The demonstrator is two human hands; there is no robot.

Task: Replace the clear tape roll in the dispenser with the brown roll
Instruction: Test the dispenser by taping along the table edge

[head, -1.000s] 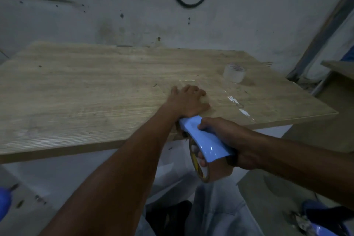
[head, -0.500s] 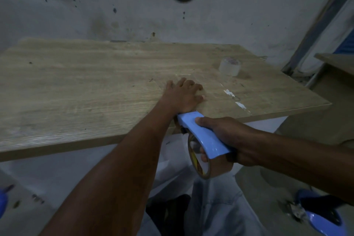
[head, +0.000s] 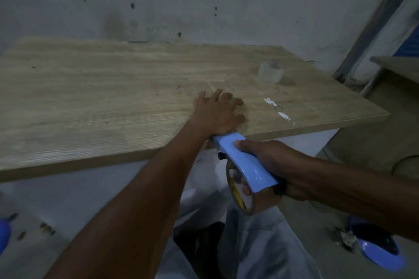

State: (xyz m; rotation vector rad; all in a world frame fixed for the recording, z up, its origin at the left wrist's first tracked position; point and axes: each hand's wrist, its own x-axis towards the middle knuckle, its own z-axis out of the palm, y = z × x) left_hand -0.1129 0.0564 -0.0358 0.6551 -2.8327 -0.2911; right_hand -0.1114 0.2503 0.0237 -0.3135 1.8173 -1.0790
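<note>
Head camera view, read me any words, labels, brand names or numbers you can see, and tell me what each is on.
No text can be read.
White marks on the table near its right edge: too blurred to tell if they are lettering.
Yellow inner rim of the brown roll in the dispenser: no legible print.
Clear tape roll: no legible label.

The left hand lies palm down, fingers spread, arm stretched forward. The right hand is curled in a closed grip, thumb on top.
</note>
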